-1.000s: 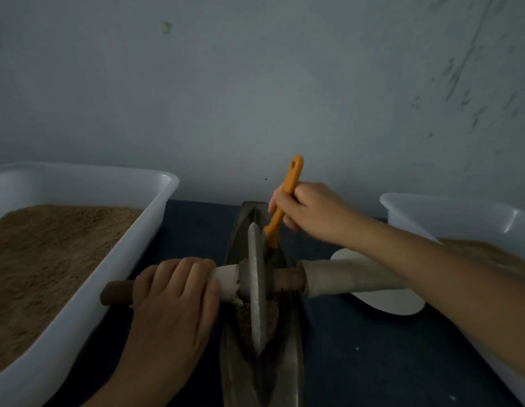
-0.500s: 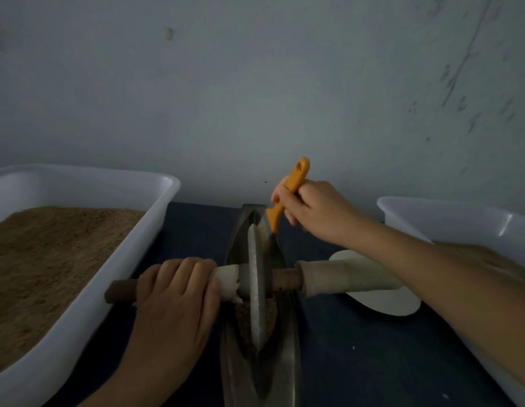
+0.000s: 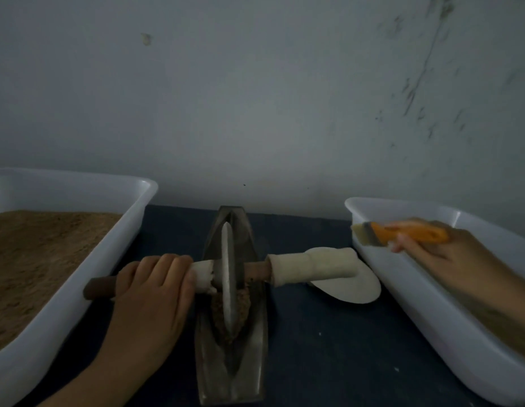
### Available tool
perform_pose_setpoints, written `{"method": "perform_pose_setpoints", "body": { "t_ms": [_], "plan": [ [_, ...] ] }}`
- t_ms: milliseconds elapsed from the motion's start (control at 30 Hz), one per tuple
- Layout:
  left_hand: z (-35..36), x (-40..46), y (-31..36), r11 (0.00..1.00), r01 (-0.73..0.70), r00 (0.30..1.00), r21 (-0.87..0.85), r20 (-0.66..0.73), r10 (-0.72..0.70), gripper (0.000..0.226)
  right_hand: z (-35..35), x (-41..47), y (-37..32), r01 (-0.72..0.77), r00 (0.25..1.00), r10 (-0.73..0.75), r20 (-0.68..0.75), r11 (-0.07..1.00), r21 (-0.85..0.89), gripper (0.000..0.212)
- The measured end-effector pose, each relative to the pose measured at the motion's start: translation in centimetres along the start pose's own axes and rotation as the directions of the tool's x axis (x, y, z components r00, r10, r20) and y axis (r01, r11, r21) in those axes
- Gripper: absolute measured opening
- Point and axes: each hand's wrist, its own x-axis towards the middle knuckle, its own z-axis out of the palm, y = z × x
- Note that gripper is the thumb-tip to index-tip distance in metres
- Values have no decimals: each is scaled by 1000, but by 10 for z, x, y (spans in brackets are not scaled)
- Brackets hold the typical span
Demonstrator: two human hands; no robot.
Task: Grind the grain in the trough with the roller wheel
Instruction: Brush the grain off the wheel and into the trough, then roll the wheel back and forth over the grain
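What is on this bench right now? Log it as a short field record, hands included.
trough: metal trough lengthwise on the dark table, brown grain in its groove
roller wheel: roller wheel upright in the groove, axle crosswise
left hand: left hand grips the left axle handle
right hand: right hand holds an orange brush over the right tub
right axle handle: cloth-wrapped handle, not held
left tub: left tub holds brown meal
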Motion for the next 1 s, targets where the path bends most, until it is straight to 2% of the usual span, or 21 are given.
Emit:
{"method": "perform_pose_setpoints", "body": {
  "t_ms": [67,200,300,400,467,533,667,767,833,900,933,1000],
  "plan": [
    [0,0,0,1000,-1,1000,-2,-1,1,31,-1,-17,6,42,999,-42,7,996,-78,24],
    [-1,0,2,1000,3,1000,-1,-2,-3,32,1,-29,14,147,986,-122,114,958,-247,27],
    [0,0,2,1000,5,1000,16,-5,-5,33,5,-19,3,368,928,-293,230,816,-447,29],
    [0,-1,2,1000,11,1000,23,-3,-10,33,17,-13,-23,550,835,-429,344,664,-507,23],
    [0,-1,2,1000,8,1000,25,6,-8,35,33,-14,-30,573,810,-362,462,655,-492,35],
    [-1,-1,2,1000,6,1000,21,14,-7,36,51,-19,-23,567,804,-298,514,644,-514,47],
    [-2,0,1,1000,6,1000,7,9,-6,36,71,-37,-21,401,832,-47,553,741,-539,55],
    [-3,0,1,1000,-3,1000,10,4,2,36,66,-41,-40,245,896,15,444,816,-523,61],
    [-3,1,1,1000,5,1000,11,9,-5,35,57,-37,-62,185,972,-104,213,892,-413,38],
    [-4,1,2,1000,15,1000,11,21,-15,36,55,-31,-86,251,959,-275,-75,939,-235,18],
    [-4,1,3,1000,16,999,10,31,-17,36,60,-26,-98,302,923,-336,-187,934,-188,19],
    [-5,0,2,1000,12,999,5,45,-13,35,77,-15,-114,306,918,-343,-197,932,-193,36]
  ]
}}
